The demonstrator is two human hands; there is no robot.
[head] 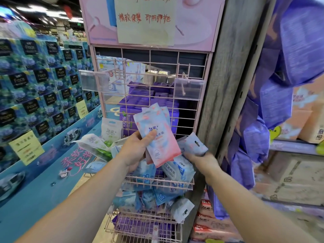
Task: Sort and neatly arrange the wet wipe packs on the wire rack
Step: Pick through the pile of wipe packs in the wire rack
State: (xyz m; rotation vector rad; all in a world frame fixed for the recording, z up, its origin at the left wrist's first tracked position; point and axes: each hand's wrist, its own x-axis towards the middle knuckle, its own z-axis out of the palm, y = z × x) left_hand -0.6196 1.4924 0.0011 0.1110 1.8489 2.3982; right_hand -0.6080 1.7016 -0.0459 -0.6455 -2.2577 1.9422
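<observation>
My left hand [135,151] grips a small stack of pink-and-blue wet wipe packs [157,132], held upright in front of the pink wire rack [150,95]. To its right, my right hand [201,159] pinches another pink-and-blue pack [193,143] with a hang hole, just above the rack's basket [157,182]. A white-and-blue pack [178,170] and several blue packs lie jumbled in that basket. Several green-and-white packs [100,144] stand at the basket's left. More blue and white packs [154,199] fill the basket below.
Two clear price-tag holders hang on rack hooks [188,89]. A wooden post [226,81] borders the rack on the right, with purple packs [273,106] hanging beyond it. Blue tissue boxes [40,88] are stacked at left. Purple packs sit behind the rack.
</observation>
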